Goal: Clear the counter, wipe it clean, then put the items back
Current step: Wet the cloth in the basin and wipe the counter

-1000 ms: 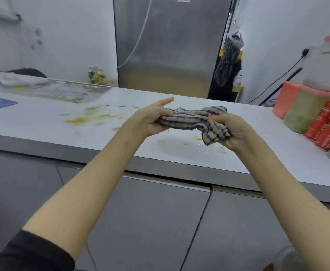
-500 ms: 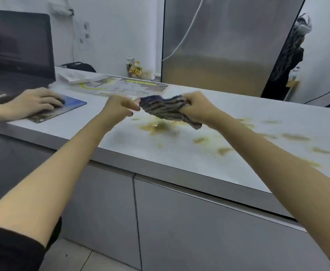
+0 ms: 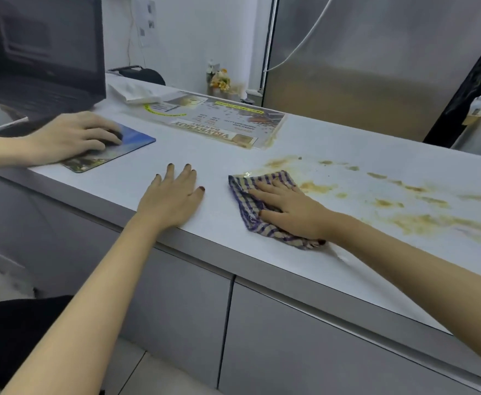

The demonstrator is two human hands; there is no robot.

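well, both hands are down on the white table (image 3: 205, 158). the left hand (image 3: 173, 198) lies flat with its fingers spread, palm on the bare surface near the front edge, holding nothing. the right hand (image 3: 287, 206) presses flat on a checked cloth (image 3: 240, 195), fingers straight and pointing left, not curled round it. the cloth lies crumpled on the table under that hand, its far corner touching the near end of the yellow-brown stains (image 3: 421, 220). those stains run in smears and spots across the table to the right of the cloth. to the left, well apart from the cloth, another person's hand (image 3: 74, 138) rests on a dark mouse (image 3: 115, 135) on a blue mouse pad (image 3: 139, 141), beside a dark screen (image 3: 42, 52). further back a laminated printed sheet (image 3: 219, 121) lies flat on the table, its right corner near the stains. a small bunch of flowers (image 3: 219, 79) stands by the wall, next to a steel fridge (image 3: 376, 67). grey cabinet doors (image 3: 176, 295) sit below the table's edge.
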